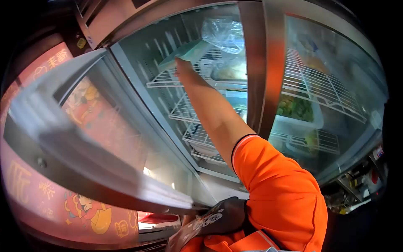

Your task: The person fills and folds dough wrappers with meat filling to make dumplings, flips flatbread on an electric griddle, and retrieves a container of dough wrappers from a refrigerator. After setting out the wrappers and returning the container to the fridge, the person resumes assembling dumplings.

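Observation:
My right hand reaches through the open doorway of a glass-door fridge to the upper wire shelf. It is closed at the near edge of a pale green flat container, whose contents I cannot make out; most of the fingers are hidden. Right of the hand, a clear tray with pale food sits on the same shelf. Behind and above it lies a clear plastic bag. My left hand cannot be made out; the lower part of the swung-out door covers that side.
The fridge door stands wide open on the left, blurred. Lower wire shelves hold more containers. Behind the closed right glass door, a white tub contains leafy greens. A steel post divides the two doorways.

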`<state>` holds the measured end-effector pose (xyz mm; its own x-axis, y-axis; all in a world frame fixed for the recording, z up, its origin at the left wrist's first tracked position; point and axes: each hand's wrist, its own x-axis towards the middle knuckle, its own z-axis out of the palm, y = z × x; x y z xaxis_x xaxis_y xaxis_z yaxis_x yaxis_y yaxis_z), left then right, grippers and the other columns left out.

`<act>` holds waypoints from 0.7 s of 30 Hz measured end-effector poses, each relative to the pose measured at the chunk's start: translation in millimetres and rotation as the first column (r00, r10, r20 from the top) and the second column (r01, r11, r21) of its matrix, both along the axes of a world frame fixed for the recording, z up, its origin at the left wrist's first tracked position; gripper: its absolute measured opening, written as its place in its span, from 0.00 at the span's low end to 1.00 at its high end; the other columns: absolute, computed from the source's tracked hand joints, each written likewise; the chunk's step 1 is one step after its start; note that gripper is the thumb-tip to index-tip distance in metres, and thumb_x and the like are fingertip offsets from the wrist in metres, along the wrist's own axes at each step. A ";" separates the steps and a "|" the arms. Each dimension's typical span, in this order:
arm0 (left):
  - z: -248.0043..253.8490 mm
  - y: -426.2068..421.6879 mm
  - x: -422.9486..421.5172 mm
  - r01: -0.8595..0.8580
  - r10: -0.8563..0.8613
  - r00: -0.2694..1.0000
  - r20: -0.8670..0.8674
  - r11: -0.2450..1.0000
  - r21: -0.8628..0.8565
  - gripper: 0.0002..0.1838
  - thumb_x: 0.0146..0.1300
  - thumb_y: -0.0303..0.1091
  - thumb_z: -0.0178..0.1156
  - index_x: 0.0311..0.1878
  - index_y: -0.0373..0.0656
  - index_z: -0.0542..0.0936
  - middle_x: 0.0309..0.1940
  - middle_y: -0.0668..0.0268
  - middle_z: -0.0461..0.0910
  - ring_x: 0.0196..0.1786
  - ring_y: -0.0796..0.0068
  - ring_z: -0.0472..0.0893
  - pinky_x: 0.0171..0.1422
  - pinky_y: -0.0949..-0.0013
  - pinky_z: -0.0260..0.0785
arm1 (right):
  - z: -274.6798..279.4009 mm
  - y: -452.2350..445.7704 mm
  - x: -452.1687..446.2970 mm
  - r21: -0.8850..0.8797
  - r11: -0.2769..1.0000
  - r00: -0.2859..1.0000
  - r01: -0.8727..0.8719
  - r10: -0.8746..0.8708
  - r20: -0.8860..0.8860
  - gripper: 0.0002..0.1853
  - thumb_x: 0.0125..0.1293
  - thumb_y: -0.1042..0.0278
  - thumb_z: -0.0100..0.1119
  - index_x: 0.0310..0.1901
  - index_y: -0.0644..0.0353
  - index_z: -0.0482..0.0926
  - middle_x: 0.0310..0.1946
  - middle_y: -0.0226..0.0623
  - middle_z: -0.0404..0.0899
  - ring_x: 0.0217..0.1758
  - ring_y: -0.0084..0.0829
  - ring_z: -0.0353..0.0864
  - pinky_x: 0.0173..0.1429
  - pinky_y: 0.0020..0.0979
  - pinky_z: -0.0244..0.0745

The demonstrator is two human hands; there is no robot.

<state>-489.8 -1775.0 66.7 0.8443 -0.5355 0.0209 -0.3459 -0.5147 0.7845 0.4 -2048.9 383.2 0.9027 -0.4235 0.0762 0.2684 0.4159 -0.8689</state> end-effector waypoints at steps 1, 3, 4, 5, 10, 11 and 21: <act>1.7 5.3 -1.1 -0.036 0.036 0.999 -0.023 0.999 0.004 0.19 0.62 0.39 0.67 0.55 0.44 0.81 0.35 0.64 0.82 0.43 0.68 0.80 0.61 0.47 0.62 | 1.8 -2.3 -3.3 0.049 0.999 1.000 0.010 -0.010 -0.013 0.27 0.62 0.46 0.67 0.52 0.60 0.77 0.38 0.41 0.75 0.32 0.38 0.76 0.31 0.41 0.73; 2.6 15.6 -6.3 -0.098 0.099 0.993 -0.063 0.995 0.014 0.19 0.62 0.38 0.67 0.55 0.44 0.81 0.35 0.64 0.82 0.42 0.67 0.80 0.60 0.47 0.62 | 2.4 -4.6 3.2 0.139 0.989 0.998 0.056 -0.051 -0.037 0.25 0.62 0.47 0.67 0.51 0.59 0.77 0.34 0.37 0.74 0.29 0.36 0.73 0.27 0.39 0.68; 2.9 19.8 -9.2 -0.125 0.125 0.989 -0.081 0.992 0.017 0.19 0.62 0.38 0.67 0.54 0.44 0.81 0.35 0.64 0.82 0.42 0.67 0.80 0.60 0.48 0.62 | -0.4 -3.6 14.2 0.178 0.980 0.995 0.092 -0.083 -0.055 0.24 0.62 0.48 0.67 0.51 0.58 0.78 0.33 0.36 0.74 0.27 0.34 0.72 0.25 0.38 0.66; 3.1 24.0 -10.8 -0.150 0.151 0.984 -0.096 0.989 0.020 0.19 0.62 0.38 0.67 0.54 0.43 0.81 0.35 0.64 0.82 0.42 0.67 0.80 0.60 0.48 0.62 | -1.3 -3.7 26.3 0.269 0.961 0.997 0.070 -0.061 -0.040 0.24 0.63 0.48 0.68 0.51 0.58 0.78 0.33 0.36 0.74 0.27 0.34 0.71 0.25 0.38 0.65; -1.7 37.6 -17.4 -0.234 0.235 0.958 -0.162 0.972 0.028 0.18 0.62 0.38 0.68 0.53 0.43 0.81 0.35 0.63 0.82 0.42 0.67 0.80 0.59 0.49 0.63 | 5.3 -8.9 49.8 0.441 0.895 0.995 0.070 -0.029 -0.097 0.27 0.62 0.51 0.69 0.55 0.60 0.77 0.37 0.41 0.76 0.28 0.33 0.71 0.26 0.36 0.66; -2.3 39.2 -17.8 -0.241 0.242 0.955 -0.171 0.970 0.032 0.18 0.62 0.38 0.68 0.53 0.43 0.81 0.35 0.63 0.82 0.42 0.67 0.80 0.58 0.50 0.63 | 8.6 -11.1 48.0 0.428 0.901 0.991 0.077 -0.022 -0.132 0.27 0.62 0.51 0.69 0.56 0.60 0.76 0.38 0.42 0.77 0.29 0.34 0.73 0.27 0.37 0.68; -14.6 46.7 -29.4 -0.247 0.247 0.943 -0.224 0.969 0.025 0.17 0.61 0.37 0.68 0.51 0.41 0.81 0.36 0.62 0.82 0.41 0.67 0.80 0.56 0.52 0.65 | 23.4 -6.7 18.2 0.361 0.927 0.989 0.101 -0.053 -0.139 0.29 0.59 0.66 0.68 0.59 0.72 0.72 0.54 0.55 0.75 0.49 0.54 0.82 0.42 0.51 0.85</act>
